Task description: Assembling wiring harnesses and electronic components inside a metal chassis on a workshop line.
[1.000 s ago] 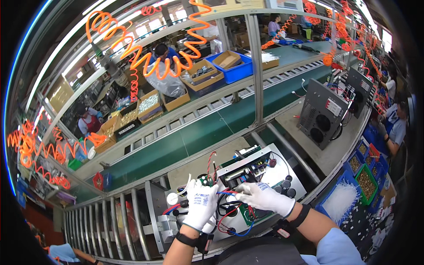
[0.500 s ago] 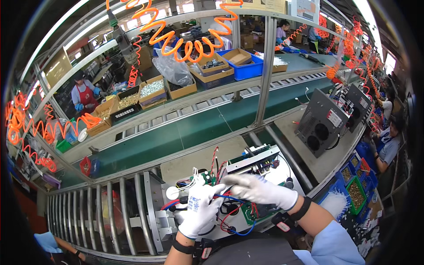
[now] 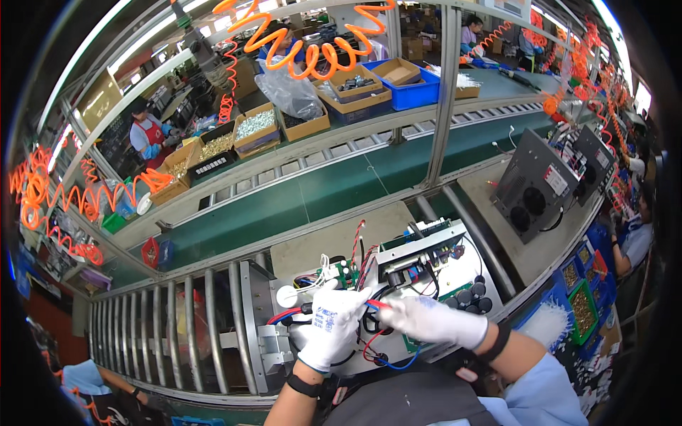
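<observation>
At six o'clock, your white-gloved left hand (image 3: 332,321) has its fingers closed round slim red-and-blue insulated wires (image 3: 375,304), there between six and five: probably light, bendy and a touch slick, so pinch the insulation near the ends! At five, your white-gloved right hand (image 3: 435,321) meets them; whether its fingers grip, you can't tell. Beneath, out to four, lies a pale flat metal plate (image 3: 469,265).

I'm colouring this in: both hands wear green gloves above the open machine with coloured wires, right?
Not green: the head view shows white gloves on the left hand and right hand, above the open machine with coloured wires.
</observation>
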Motion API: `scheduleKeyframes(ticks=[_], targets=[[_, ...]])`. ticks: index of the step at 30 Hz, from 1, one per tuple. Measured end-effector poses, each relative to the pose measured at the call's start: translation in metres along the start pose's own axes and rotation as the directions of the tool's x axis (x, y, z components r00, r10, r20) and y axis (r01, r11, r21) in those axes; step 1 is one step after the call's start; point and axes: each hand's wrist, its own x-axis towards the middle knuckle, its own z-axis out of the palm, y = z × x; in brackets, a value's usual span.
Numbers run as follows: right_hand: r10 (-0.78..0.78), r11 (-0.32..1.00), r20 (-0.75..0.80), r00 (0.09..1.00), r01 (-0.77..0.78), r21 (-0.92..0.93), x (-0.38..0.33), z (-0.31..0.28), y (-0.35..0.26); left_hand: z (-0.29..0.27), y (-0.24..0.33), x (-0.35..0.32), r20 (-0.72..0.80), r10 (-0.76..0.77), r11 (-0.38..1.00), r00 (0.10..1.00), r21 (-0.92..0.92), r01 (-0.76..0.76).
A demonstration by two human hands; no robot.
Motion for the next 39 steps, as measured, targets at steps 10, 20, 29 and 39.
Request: scheduleKeyframes(ticks=[10, 20, 29, 39], targets=[[0.296, 0.458, -0.001, 0.955, -0.141, 0.877, 0.009, 0.061, 0.015, -0.026, 0.011, -0.013, -0.056, -0.173, 0.921, 0.983, 0.345, 0.181], [0.196, 0.667, 0.144, 0.970, -0.240, 0.705, 0.036, 0.025, 0.003, -0.014, -0.004, -0.033, -0.074, -0.177, 0.878, 0.981, 0.439, 0.191], [0.210, 0.315, 0.229, 0.951, -0.287, 0.905, 0.032, 0.021, 0.004, -0.017, -0.002, -0.025, 0.059, -0.159, 0.918, 0.986, 0.376, 0.125], [0.450, 0.397, -0.335, 0.828, 0.151, 0.905, 0.051, 0.091, 0.013, 0.004, 0.009, -0.036, -0.044, -0.162, 0.888, 0.986, 0.429, 0.165]])
